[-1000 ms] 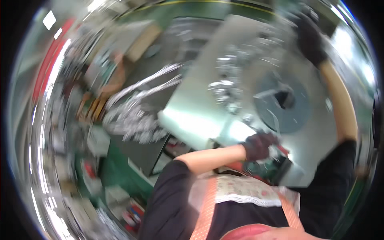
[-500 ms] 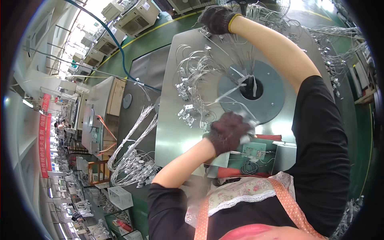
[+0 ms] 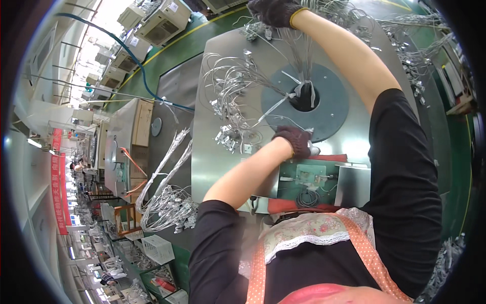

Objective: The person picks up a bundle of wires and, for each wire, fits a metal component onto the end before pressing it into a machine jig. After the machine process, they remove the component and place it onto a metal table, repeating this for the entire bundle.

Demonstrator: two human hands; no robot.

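Note:
In a dark knitted glove, my left hand (image 3: 295, 141) is closed near the front edge of a round grey plate (image 3: 331, 119). A thin grey cable (image 3: 283, 118) runs to it, and a pale, shiny piece (image 3: 314, 150) pokes out beside its fingers. My right hand (image 3: 276, 11), gloved too, is stretched to the far edge of the metal table (image 3: 228, 175), fingers curled; what they hold is hidden. Grey cables (image 3: 298, 48) rise from the plate's dark centre hole (image 3: 305, 97) toward that hand. More cables with metal connectors (image 3: 226, 133) fan out on the left.
Below the table edge sits a green fixture (image 3: 310, 176) with red padding (image 3: 304, 205) and a coiled wire. Tied cable bundles (image 3: 169, 210) lie at left, near a white crate (image 3: 158, 248). Further cables (image 3: 417, 66) hang at the right. A blue hose (image 3: 139, 63) crosses the upper left.
The view has shifted, so the table sits further up and left. My left hand has moved closer to the plate's front edge. My right hand still reaches the far side.

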